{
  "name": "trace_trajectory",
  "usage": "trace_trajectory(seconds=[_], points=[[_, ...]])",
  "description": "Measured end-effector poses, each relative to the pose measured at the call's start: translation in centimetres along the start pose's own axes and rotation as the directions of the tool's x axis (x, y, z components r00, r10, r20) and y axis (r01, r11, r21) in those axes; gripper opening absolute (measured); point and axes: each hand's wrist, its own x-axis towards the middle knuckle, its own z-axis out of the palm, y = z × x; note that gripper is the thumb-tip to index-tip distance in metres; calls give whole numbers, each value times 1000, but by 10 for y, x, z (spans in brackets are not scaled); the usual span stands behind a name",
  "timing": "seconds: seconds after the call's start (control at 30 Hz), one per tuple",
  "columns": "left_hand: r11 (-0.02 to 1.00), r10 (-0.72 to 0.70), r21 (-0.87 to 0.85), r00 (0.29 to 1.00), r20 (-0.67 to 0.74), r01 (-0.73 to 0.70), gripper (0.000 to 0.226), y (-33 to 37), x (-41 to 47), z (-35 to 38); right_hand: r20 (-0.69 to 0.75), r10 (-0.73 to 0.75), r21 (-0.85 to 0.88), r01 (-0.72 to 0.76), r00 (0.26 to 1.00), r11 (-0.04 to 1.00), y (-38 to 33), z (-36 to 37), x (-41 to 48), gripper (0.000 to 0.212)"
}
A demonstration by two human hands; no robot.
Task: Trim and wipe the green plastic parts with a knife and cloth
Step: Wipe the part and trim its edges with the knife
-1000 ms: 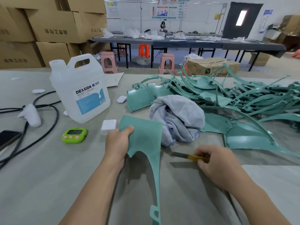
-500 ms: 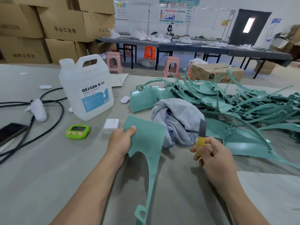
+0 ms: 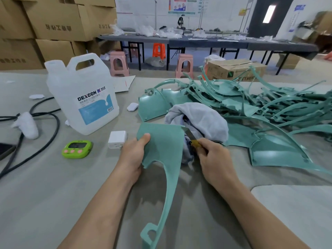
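Observation:
My left hand (image 3: 133,155) grips a green plastic part (image 3: 165,151) by its left edge, thumb on top; its long curved arm runs down toward me. My right hand (image 3: 213,159) holds a knife (image 3: 192,139) with a yellow handle, and the blade tip touches the part's upper right corner. A crumpled grey cloth (image 3: 199,121) lies just behind the knife. A large pile of green plastic parts (image 3: 251,108) covers the table to the right.
A white DEXCON jug (image 3: 80,94) stands at the left, with a green timer (image 3: 77,149) and a white charger block (image 3: 117,139) in front of it. Black cables (image 3: 41,126) loop at far left. Cardboard boxes (image 3: 53,24), stools and a long table (image 3: 206,41) stand behind.
My right hand picked the knife up from the table, swung the blade upright, then brought it left against the part's upper right corner. My left hand kept its grip on the part.

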Motion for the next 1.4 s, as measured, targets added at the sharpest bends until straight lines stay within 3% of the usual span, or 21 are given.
trace_trajectory(seconds=[0.23,0.5,0.87,1.17,1.23,1.4], points=[[1000,-6,-22,1000,-18,6,15,5,0,1,24,-138,1,138,990,990,-7,-5,-17,20],[977,-51,-208,998,-40,42,15,9,-2,-4,74,-255,40,252,964,967,-18,-16,-31,21],[965,-85,-250,996,-28,75,18,11,1,-7,499,-268,177,206,824,962,-16,-33,-26,31],[981,-162,-93,980,114,173,23,9,-9,-1,382,-238,347,100,893,932,-16,-25,-19,39],[978,-185,-66,972,142,195,23,10,-12,-1,341,-189,393,43,921,919,-11,-23,-15,38],[961,-242,-92,952,188,262,28,12,-15,-3,114,23,301,-56,993,952,13,-14,-2,34]])
